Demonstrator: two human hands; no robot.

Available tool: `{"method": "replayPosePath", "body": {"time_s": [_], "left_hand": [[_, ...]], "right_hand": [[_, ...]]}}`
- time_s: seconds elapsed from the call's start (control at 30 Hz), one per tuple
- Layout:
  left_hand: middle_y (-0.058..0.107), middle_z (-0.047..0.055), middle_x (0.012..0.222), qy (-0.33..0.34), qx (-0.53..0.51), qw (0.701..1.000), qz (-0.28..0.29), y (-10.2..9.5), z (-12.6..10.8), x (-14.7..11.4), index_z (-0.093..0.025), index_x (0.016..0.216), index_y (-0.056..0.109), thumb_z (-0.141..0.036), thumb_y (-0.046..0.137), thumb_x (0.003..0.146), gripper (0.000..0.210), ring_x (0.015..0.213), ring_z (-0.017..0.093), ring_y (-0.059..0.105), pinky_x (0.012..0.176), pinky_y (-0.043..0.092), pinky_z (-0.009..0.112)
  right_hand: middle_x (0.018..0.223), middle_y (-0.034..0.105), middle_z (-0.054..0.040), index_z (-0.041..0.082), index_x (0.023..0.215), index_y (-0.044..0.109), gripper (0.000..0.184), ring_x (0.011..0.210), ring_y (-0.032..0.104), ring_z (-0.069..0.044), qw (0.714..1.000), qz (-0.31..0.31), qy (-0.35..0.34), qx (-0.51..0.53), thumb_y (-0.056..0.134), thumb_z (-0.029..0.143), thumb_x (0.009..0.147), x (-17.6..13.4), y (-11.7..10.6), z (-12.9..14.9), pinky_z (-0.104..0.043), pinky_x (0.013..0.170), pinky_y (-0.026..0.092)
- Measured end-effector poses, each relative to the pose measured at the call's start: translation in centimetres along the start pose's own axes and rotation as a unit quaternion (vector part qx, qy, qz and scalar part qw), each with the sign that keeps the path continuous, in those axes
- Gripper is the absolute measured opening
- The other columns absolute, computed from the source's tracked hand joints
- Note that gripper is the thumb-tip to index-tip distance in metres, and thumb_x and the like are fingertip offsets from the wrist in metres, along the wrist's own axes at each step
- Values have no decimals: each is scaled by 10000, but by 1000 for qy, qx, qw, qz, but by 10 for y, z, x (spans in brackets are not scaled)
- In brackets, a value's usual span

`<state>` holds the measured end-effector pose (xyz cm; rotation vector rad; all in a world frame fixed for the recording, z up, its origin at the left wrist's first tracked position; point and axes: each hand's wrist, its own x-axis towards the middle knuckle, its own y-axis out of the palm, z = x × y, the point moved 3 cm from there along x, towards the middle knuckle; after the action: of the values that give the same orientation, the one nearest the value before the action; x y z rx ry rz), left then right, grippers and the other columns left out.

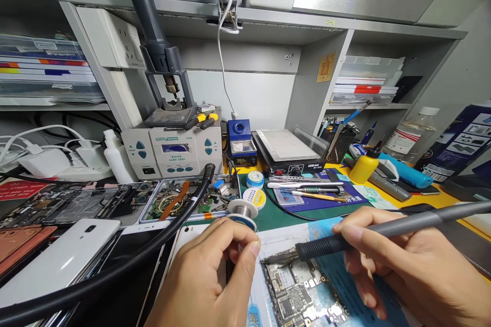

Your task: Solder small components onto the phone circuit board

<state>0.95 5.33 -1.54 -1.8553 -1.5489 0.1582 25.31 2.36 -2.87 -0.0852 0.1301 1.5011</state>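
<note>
My left hand (218,271) is closed, thumb and forefinger pinching a thin strand of solder wire (258,230). Just behind those fingers is a solder spool (243,209); whether the hand also touches it I cannot tell. In my right hand (410,260) is a soldering iron (322,246), gripped like a pen. Its tip points left over the upper left corner of a phone circuit board (295,296); contact is too small to make out. The board lies on a blue and white printed sheet (264,296).
A hot-air station (172,150) stands behind, its black hose (169,235) crossing the phones at left. A tray of small parts (153,204), a heating plate (291,145), tweezers (314,184), round tins (254,198) and a yellow bottle (364,166) surround the work.
</note>
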Motion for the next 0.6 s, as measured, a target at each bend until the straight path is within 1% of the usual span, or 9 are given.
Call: {"method": "replayPosePath", "body": {"time_s": [0.17,0.27,0.47,0.6], "left_hand": [[655,-43,708,1,-1,1000,-7,-2,0,-3,-246,772,624,-317,539,914,180,646,121,625,612,476,198],[645,-54,699,2,-2,1000,-6,-2,0,-3,-250,764,618,-317,539,916,184,642,110,619,610,472,186],[648,-63,717,3,-1,1000,-4,-1,1,-2,-259,782,622,-304,542,919,165,661,100,623,630,474,177],[639,-64,714,2,-6,1000,-2,-1,2,-2,-259,776,615,-318,539,923,175,657,98,619,630,473,180]], "right_hand": [[536,615,32,218,756,724,184,373,609,-180,1000,-8,3,6,802,382,729,1,-1,-2,-238,302,496],[536,616,30,220,757,723,199,370,605,-180,1000,-6,0,3,799,402,732,2,-1,-2,-237,294,488],[528,612,31,211,761,721,222,383,612,-180,1000,-8,3,-7,802,416,736,1,1,1,-244,318,507],[534,609,30,215,779,730,242,390,611,-185,1000,-3,-8,-17,799,442,732,-1,1,2,-258,328,514]]}}
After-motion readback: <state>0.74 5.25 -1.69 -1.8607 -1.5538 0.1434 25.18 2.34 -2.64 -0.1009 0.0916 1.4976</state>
